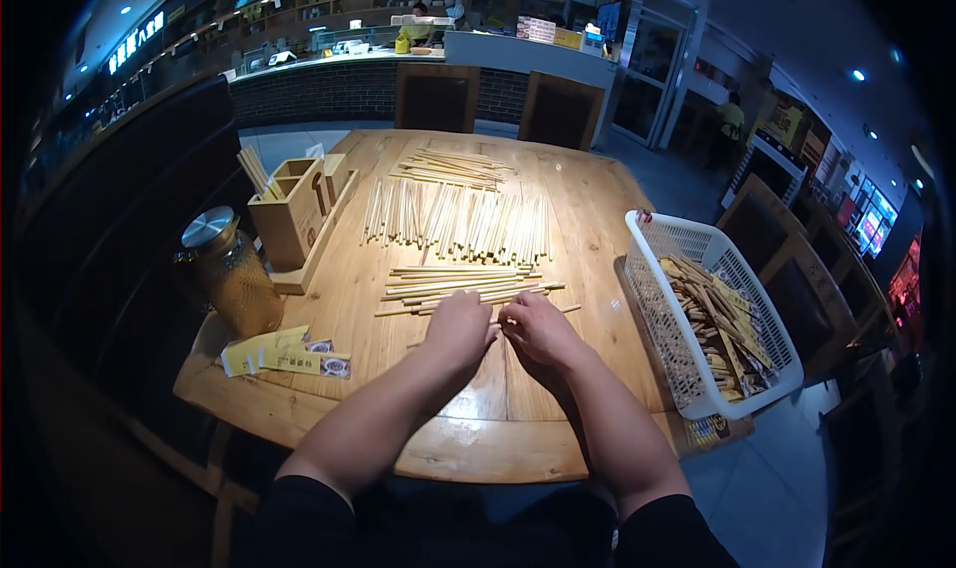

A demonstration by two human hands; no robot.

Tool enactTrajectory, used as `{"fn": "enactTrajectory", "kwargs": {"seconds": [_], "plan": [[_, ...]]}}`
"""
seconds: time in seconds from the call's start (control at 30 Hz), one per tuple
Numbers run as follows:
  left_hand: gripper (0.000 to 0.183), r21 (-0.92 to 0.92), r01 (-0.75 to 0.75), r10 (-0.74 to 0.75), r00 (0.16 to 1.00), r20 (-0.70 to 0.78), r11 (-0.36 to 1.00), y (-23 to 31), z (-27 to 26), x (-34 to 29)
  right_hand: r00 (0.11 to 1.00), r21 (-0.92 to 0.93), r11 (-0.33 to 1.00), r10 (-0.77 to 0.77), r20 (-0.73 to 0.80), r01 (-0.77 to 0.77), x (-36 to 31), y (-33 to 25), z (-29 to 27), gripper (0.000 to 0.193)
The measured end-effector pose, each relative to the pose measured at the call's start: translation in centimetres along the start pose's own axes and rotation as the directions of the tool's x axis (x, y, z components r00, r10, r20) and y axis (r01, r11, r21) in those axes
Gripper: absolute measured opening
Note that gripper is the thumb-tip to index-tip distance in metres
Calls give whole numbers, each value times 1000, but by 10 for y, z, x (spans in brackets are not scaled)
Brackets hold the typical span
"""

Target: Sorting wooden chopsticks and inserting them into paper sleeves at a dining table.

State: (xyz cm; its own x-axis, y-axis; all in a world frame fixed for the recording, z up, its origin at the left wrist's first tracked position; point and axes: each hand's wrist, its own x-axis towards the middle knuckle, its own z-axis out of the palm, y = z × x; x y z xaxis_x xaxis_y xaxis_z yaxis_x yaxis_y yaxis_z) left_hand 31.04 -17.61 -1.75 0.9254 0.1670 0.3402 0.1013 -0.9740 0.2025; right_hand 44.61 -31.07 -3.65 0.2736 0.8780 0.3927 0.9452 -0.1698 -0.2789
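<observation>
- Thing in hand: slim pale wooden chopsticks (458,274), a loose group lying roughly crosswise on the wooden table (597,389), at and just beyond the fingertips.
- Further off: a middle row of sticks (468,220), laid mostly lengthwise side by side; past it a far group (453,167), crosswise and partly overlapping.
- Left hand (461,324): low over the near edge of the loose group, fingers curled inward; a stick end shows left of the wrist.
- Right hand (543,327): just beside the left, thumb and fingers drawn into a narrow pinch shape.
- Grip: both narrow. Cannot tell whether either is closed on a stick; the backs of the hands hide the contact.
- Handling (judged): each stick very light, stiff, straight; probably smooth and quick to roll on the flat top. Unlikely to break under ordinary finger pressure, though thin ends may splinter.
- Where to hold (judged): thumb and forefinger around the middle for one stick; for several, both hands near the ends, evening the tips.
- Nearby: white mesh basket (657,314) at right, holding a jumble of sticks and yellow wrappers (722,319); flat yellow paper sleeves (299,357) at left.
</observation>
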Motion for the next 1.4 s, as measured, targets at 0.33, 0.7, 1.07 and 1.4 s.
{"fn": "enactTrajectory", "kwargs": {"seconds": [0.33,0.7,1.07,1.4], "plan": [[20,-80,-70,78,992,102,994,2,17,4,987,89,995,24,161,-39,-1,-7,-19,18],[11,-60,-238,240,970,34,969,-3,-12,-5,965,-33,999,49,258,-42,-5,-20,-40,18],[30,-157,-303,53,583,-810,940,1,-49,-10,978,740,667,197,-68,-83,2,-63,-31,17],[61,-815,-225,-349,819,-454,534,-8,-5,3,904,222,907,396,-161,-357,-1,-23,-43,16]]}}
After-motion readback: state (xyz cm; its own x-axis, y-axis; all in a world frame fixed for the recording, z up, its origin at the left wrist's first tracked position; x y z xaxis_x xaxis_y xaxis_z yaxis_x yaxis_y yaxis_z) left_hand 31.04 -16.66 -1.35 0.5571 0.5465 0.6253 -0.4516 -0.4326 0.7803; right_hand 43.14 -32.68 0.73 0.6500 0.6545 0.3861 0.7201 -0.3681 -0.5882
